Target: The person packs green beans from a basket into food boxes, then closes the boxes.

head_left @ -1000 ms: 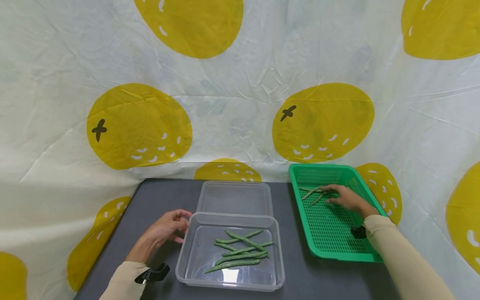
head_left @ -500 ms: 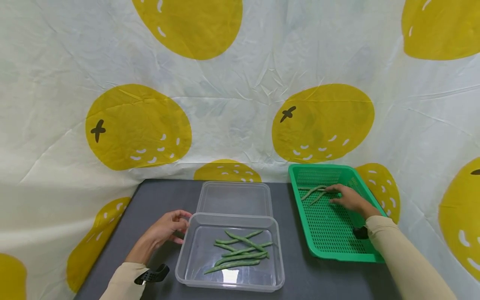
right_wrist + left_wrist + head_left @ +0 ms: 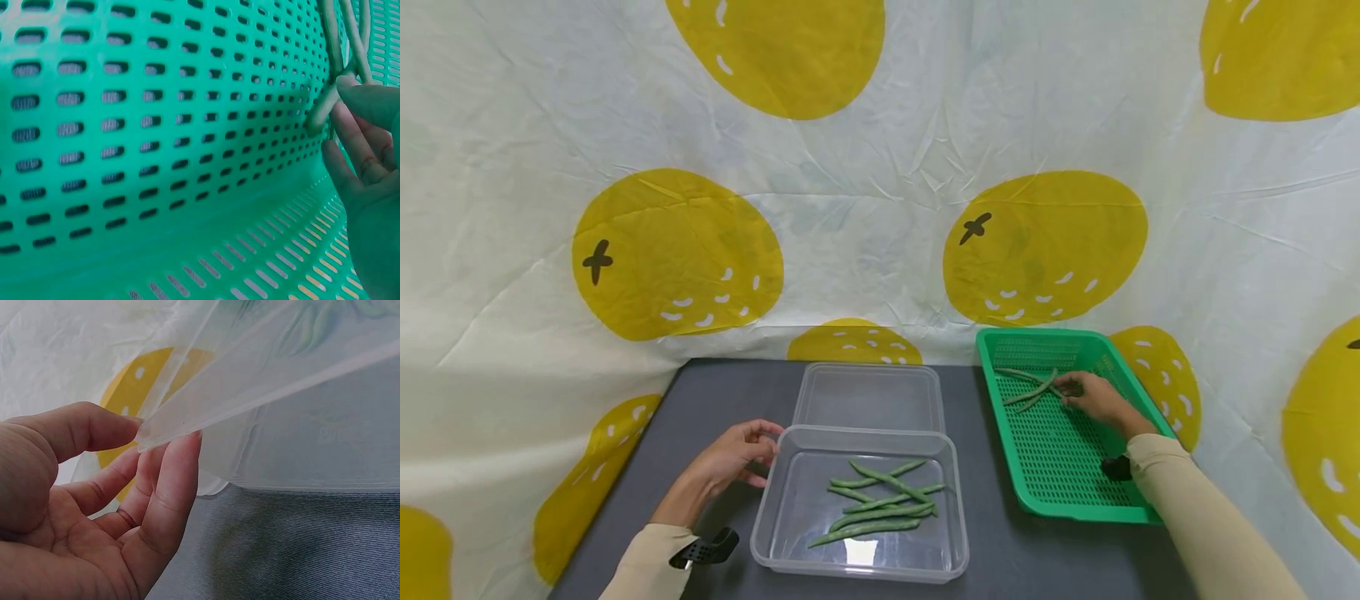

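Note:
My left hand (image 3: 733,454) pinches the left rim of a clear plastic container (image 3: 857,573), thumb above and fingers below in the left wrist view. Several green beans (image 3: 889,481) lie crossed on the container's floor. Over at the right, my right hand (image 3: 1093,396) reaches down into a green plastic basket (image 3: 1067,475). There its thumb and fingertips pinch the end of a green bean (image 3: 322,115), low over the slotted basket floor. A few other green beans (image 3: 1030,392) lie crossed beside those fingertips, at the basket's far left.
Flat on the dark grey table (image 3: 730,392), a clear lid (image 3: 868,396) lies just behind the container. A white cloth (image 3: 865,250) printed with yellow fruit hangs behind and at both sides. The basket's raised walls surround my right hand.
In the basket, the beans by my right fingertips have shifted and now cross differently, and the hand's fingers have drawn in. My left hand and the container stay where they were.

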Tool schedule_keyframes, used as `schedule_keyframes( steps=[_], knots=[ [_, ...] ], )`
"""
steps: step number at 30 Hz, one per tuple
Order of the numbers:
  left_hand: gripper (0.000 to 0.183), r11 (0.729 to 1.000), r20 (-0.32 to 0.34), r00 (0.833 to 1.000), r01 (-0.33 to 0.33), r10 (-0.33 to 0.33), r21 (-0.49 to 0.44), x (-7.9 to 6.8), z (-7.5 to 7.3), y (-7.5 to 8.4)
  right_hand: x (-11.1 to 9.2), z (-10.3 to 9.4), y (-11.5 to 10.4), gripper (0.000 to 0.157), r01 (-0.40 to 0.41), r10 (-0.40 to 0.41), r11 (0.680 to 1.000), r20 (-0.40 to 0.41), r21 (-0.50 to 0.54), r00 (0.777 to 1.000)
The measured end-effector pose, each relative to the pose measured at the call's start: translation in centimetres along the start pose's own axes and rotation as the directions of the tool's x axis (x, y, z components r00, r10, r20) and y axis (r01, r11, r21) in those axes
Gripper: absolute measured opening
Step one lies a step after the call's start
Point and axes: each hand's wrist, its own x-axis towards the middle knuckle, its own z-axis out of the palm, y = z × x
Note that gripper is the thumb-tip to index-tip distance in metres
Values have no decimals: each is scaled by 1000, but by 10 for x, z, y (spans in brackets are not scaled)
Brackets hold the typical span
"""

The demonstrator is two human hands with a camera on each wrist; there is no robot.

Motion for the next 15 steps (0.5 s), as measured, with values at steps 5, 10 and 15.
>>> schedule_keyframes(
  steps=[5,10,15],
  knots=[
    [46,1000,14,1000,-4,4,3,1,0,-1,3,6,1,35,1,-1,1000,-31,3,1000],
    [45,1000,6,1000,-3,3,-3,1,-1,-1,6,8,-1,46,48,-52,997,-64,-67,997],
    [45,1000,-2,1000,-1,1,-6,2,-1,-1,6,10,-2,45,86,-94,989,-57,-120,994]
  ],
)
